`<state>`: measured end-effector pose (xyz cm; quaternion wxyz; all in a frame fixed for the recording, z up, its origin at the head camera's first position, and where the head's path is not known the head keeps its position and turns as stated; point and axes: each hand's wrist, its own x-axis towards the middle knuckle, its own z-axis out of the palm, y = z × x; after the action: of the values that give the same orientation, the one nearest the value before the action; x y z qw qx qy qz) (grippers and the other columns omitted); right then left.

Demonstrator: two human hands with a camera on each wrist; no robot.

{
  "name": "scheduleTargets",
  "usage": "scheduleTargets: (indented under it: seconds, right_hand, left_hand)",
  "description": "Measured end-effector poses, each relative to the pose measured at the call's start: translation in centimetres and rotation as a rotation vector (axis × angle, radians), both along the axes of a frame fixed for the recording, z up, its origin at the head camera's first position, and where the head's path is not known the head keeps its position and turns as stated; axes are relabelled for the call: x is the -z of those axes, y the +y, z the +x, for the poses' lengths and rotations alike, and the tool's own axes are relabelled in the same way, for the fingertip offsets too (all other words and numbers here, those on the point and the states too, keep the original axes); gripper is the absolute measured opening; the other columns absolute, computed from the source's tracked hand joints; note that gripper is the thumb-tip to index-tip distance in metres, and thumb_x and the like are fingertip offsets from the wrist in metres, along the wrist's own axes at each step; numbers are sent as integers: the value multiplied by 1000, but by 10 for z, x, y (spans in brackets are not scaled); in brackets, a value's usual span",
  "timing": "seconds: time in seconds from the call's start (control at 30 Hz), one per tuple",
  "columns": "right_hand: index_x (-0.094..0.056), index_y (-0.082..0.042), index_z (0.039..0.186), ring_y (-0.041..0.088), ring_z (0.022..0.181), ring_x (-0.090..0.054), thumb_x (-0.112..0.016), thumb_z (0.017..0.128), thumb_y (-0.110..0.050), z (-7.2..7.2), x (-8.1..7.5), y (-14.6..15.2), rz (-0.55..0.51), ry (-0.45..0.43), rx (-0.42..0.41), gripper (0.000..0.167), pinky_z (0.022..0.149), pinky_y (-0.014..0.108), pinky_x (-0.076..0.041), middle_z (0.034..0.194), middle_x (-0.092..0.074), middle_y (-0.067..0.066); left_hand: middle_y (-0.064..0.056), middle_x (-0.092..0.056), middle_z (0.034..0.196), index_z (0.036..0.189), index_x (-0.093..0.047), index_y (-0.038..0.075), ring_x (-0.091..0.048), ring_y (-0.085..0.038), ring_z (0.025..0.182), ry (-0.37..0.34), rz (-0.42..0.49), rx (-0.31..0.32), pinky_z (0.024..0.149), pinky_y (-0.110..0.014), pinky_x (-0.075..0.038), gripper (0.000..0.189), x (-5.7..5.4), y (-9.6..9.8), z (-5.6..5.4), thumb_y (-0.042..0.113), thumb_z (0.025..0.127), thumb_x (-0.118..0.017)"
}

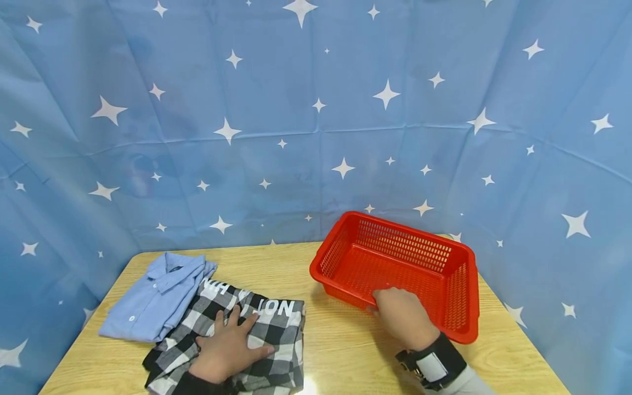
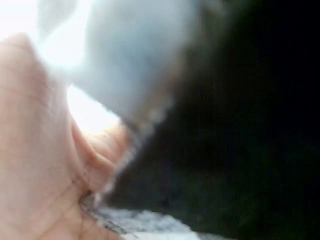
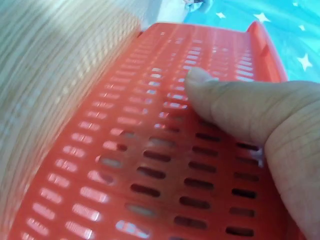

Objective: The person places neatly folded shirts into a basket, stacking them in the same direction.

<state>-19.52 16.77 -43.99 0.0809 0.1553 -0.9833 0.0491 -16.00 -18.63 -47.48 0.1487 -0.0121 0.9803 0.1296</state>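
Two hands are at work over one bench (image 1: 340, 356), and three things lie on or over it: two garments at the left and one basket at the right. The left hand (image 1: 231, 346) rests palm down with its fingers spread on a black-and-white checked garment (image 1: 283, 351), gripping nothing. White lettering runs across the far part of that cloth. The second garment, one folded blue shirt (image 1: 153, 304) with a collar and at least two pale buttons, touches the checked one on its left side.

The right hand (image 1: 402, 318) grips the near long wall of the single red basket (image 1: 390, 269); in the right wrist view its one visible thumb presses against the slotted outer side. The basket sits slantwise, well apart from both garments, with nothing inside it; whether its base rests fully on the bench, I cannot tell. One black wrist strap (image 1: 444, 354) with one white patch circles the right wrist. Behind everything hangs a blue curtain (image 1: 276, 60) with many white stars. The left wrist view is largely blurred and dark.
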Motion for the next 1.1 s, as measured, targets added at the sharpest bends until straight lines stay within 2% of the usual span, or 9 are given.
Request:
scheduleTargets:
  seconds: [0.2,0.37,0.63,0.73,0.9,1.1]
  right_hand:
    - [-71,-16,79,12,59,-63,-88,83,-33,-2,3,-13,24,25,-71,24,51,32,-49,65,-65,-4]
    - [-71,-18,79,10,60,-63,-87,84,-35,-5,3,-20,35,13,-124,24,53,30,-49,64,-63,-7]
    - [-72,-21,82,7,59,-61,-85,86,-38,-17,1,-34,56,30,-317,22,51,26,-47,63,-61,-11]
    - [-72,-21,83,6,58,-59,-85,86,-38,-24,0,-41,60,29,-363,22,52,25,-47,62,-59,-12]
    - [-73,-21,86,5,58,-55,-85,86,-39,-38,1,-53,71,6,-402,21,56,24,-48,62,-58,-12]
    - [-74,-23,88,6,56,-49,-85,85,-44,-53,1,-60,96,-23,-403,23,58,23,-46,61,-55,-12]
  left_hand:
    - [-31,-32,164,152,-54,20,-18,-70,146,-26,-26,6,89,-96,-24,103,3,-3,6,83,73,-71]
    - [-28,-32,166,152,-55,21,-17,-67,148,-32,-28,-3,91,-96,-22,106,5,-2,13,86,69,-70]
    - [-25,-33,165,150,-57,25,-17,-66,149,-41,-28,-10,93,-96,-20,104,3,-3,19,85,67,-73]
    - [-24,-35,165,150,-57,25,-18,-65,149,-50,-31,-12,93,-96,-19,104,4,-3,20,85,66,-74]
    - [-23,-35,165,150,-57,26,-18,-64,150,-58,-36,-18,95,-95,-20,105,5,-3,20,85,65,-75]
    - [-22,-36,166,150,-57,26,-18,-63,151,-46,-32,-14,95,-95,-20,105,5,-2,22,85,65,-74]
